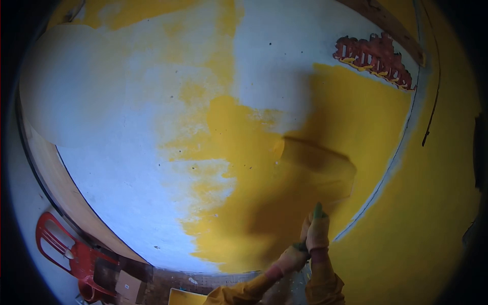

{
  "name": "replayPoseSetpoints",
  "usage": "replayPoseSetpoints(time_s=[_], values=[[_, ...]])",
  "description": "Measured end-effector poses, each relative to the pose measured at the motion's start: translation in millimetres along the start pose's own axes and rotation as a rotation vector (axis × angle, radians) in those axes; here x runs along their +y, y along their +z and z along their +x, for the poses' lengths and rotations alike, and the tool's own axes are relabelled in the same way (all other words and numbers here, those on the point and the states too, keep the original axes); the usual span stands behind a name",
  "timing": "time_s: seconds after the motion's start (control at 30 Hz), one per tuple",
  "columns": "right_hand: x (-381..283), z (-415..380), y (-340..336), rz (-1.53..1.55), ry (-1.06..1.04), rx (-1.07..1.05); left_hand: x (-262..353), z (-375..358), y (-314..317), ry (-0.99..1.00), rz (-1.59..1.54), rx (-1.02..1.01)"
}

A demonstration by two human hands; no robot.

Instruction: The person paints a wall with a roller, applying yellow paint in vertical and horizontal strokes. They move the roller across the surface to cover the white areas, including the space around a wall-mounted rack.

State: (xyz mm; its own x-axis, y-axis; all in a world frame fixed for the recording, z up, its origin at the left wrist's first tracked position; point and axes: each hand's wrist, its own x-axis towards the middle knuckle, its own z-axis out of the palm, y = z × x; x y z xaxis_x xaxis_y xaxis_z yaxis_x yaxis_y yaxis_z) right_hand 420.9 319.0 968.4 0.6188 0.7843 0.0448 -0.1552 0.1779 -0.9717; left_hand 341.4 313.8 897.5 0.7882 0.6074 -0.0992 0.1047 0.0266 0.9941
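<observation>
A paint roller (316,154) lies against the wall, its sleeve coated in yellow paint and blurred by motion. From its right end, a thin wire frame runs down to a green handle (317,210). My right hand (317,234) is closed around the upper part of this handle. Lower and to the left, my left hand (292,258) is wrapped around the handle's lower end. Around the roller, the wall (198,30) carries wet-looking yellow paint (244,193); bluish white surface shows at the left and upper middle. Shadows darken the paint near the hands.
A red plastic chair (76,262) stands at the lower left, beside a cardboard box (128,286). At the bottom is a yellow-coloured object (187,298), partly cut off. A dark red patch (376,58) marks the upper right wall, near a hanging wire (435,101).
</observation>
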Motion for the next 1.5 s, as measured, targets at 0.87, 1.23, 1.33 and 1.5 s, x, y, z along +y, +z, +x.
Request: replayPoseSetpoints(time_s=[0.87, 1.23, 1.33, 1.5], values=[[46, -2, 6, -1.229, -0.750, -0.222, -18, -20, 4, -0.242, -0.122, 0.334], [69, -21, 60, -0.392, -0.445, -0.580, -16, -55, 7, -0.032, -0.381, 0.772], [93, 4, 91, -0.217, -0.431, -0.637, 13, -56, -16, -0.061, -0.394, 0.803], [112, -3, 98, -0.218, -0.401, -0.633, -7, -60, -27, -0.100, -0.295, 0.856]])
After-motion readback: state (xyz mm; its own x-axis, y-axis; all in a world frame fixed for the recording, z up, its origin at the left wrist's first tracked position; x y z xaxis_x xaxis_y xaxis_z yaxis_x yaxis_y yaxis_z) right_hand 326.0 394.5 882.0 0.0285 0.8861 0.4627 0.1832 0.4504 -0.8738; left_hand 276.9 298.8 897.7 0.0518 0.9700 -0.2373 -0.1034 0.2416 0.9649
